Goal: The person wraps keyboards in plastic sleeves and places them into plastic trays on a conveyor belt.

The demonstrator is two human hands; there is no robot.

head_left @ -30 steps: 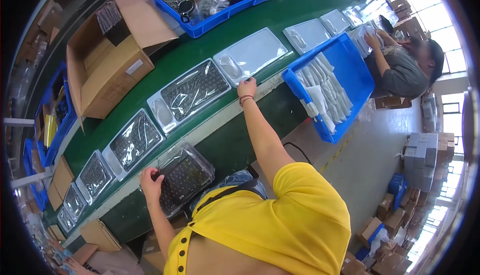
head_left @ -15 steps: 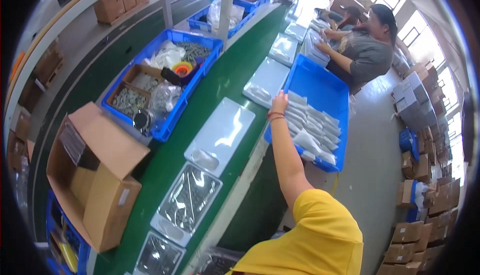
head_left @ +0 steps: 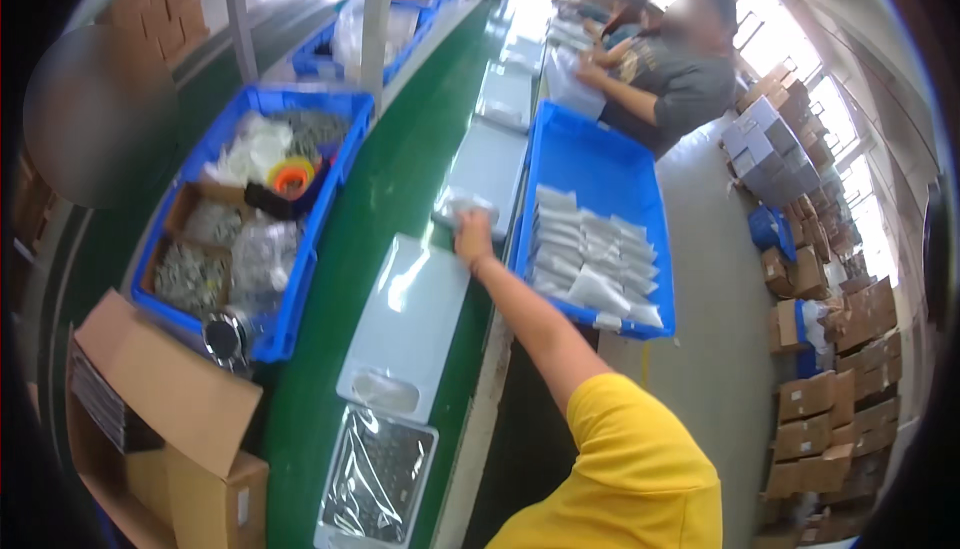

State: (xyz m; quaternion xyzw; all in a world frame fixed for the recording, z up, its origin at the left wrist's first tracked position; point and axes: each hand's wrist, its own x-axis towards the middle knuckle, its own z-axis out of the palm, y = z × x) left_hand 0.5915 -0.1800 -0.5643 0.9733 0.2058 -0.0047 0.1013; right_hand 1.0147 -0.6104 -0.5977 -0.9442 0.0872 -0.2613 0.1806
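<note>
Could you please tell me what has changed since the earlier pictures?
The right hand has moved forward along the green surface, from the edge of the near gray tray to the near end of the next tray; whether it grips it is unclear. The view has shifted, so the left hand and the wrapped keyboard it touched are out of sight. The white packets still lie in the blue bin.

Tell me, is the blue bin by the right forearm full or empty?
Neither: the blue bin is partly filled. White packets cover its near part, and its blue bottom shows beyond them.
</note>
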